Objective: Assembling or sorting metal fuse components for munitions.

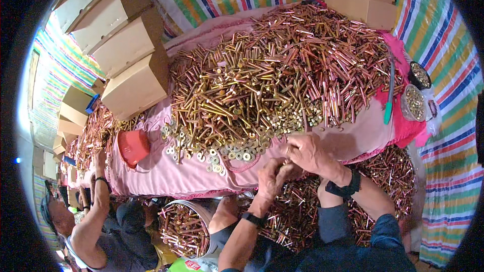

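My left hand [271, 177] is closed in a pinch at the near edge of the pink cloth [166, 174]. Close beside it, my right hand [308, 153] also has its fingers curled together. What either one holds is too small or too hidden to make out. Just beyond my fingers lie loose nuts [297, 119] and flat metal washers [217, 157]. Behind them rises a large heap of long brassy and coppery bolts [242, 90] on the cloth.
A red plastic tub [133, 147] stands left of the washers, below stacked cardboard boxes [133, 88]. A bucket of bolts [184, 229] is below. At the right lie a green-handled tool [388, 112] and a bowl of small parts [414, 103]. Another person [93, 226] works at the left.
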A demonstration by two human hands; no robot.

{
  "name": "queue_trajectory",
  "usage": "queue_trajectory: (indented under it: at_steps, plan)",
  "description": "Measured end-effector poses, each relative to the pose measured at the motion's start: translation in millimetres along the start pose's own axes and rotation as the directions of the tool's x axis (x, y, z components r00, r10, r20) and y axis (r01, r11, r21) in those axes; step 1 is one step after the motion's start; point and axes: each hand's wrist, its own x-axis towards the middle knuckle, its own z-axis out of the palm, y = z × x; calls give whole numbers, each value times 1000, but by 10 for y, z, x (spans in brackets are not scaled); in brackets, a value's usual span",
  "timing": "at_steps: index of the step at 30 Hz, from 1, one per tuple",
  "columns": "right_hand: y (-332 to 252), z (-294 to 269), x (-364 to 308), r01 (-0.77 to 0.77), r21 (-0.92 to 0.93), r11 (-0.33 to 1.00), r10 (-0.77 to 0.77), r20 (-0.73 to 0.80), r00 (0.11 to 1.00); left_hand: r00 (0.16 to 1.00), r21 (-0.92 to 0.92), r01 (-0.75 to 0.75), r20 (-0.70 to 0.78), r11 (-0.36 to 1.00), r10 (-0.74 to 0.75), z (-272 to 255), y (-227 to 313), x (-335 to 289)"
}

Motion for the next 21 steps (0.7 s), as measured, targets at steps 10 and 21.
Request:
queue_trajectory:
  at_steps: [10,21]
  plan:
    - [8,39,1671,251,-181,951,-263,-46,964,923,33,280,264,959,-279,-672,396,-393]
    - [450,616,2801,-51,-122,991,66,120,991,983,283,66,-183,957,-14,-2254,251,760]
